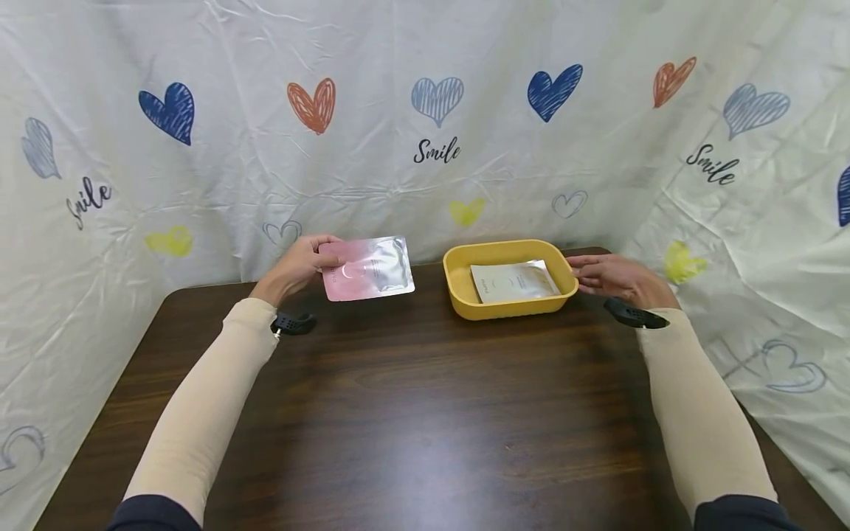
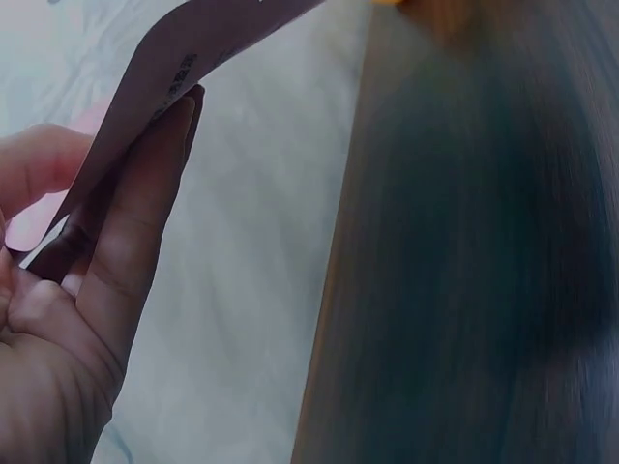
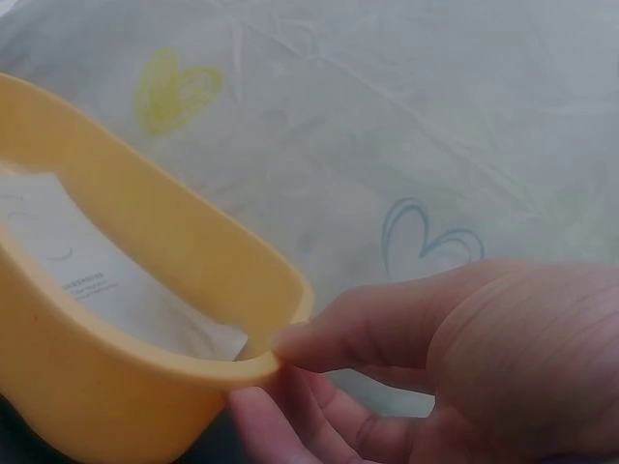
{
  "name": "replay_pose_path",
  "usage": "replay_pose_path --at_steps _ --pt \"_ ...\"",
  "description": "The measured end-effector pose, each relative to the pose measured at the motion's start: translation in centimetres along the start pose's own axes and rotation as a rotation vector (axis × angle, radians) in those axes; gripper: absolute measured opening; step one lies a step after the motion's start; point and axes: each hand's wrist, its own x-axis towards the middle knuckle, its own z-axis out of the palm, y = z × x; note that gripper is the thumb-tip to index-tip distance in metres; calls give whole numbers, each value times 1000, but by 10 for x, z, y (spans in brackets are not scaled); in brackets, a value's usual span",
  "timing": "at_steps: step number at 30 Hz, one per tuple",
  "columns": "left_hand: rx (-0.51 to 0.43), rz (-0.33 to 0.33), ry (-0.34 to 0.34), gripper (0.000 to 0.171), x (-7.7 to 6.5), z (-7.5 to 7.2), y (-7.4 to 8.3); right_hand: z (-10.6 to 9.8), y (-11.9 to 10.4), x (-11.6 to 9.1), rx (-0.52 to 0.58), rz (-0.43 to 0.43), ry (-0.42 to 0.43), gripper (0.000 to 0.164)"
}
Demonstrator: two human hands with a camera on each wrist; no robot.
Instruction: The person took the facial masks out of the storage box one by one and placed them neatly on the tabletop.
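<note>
My left hand (image 1: 298, 267) grips a pink and silver sheet-mask sachet (image 1: 367, 268) by its left end, thumb on the front and fingers behind. Seen from the left wrist, the sachet (image 2: 184, 72) slants up edge-on between thumb and fingers. To its right stands a yellow oblong tub (image 1: 511, 309) with a pale cream and silver sachet (image 1: 514, 282) lying flat inside. My right hand (image 1: 617, 277) holds the tub's right end; the right wrist view has the thumb at the rim (image 3: 193, 367) and fingers against the outer wall below.
Everything is over a dark brown wooden table (image 1: 425, 398), the tub near its far edge. A white cloth (image 1: 372, 169) printed with hearts and "Smile" hangs close behind the table and along both sides.
</note>
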Motion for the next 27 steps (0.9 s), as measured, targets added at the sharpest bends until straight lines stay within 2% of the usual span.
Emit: replay_pose_path --at_steps 7,14,21,27 --pt "1 -14 9 28 -13 -24 -14 0 1 -3 11 -1 -5 63" --pt "-18 -33 19 22 -24 -46 -26 0 -1 -4 36 5 -4 62" --pt "-9 -64 24 29 -33 -66 -35 0 0 -5 87 8 -11 63" --pt "-1 -94 22 33 -41 -79 -44 1 0 -4 68 1 -13 62"
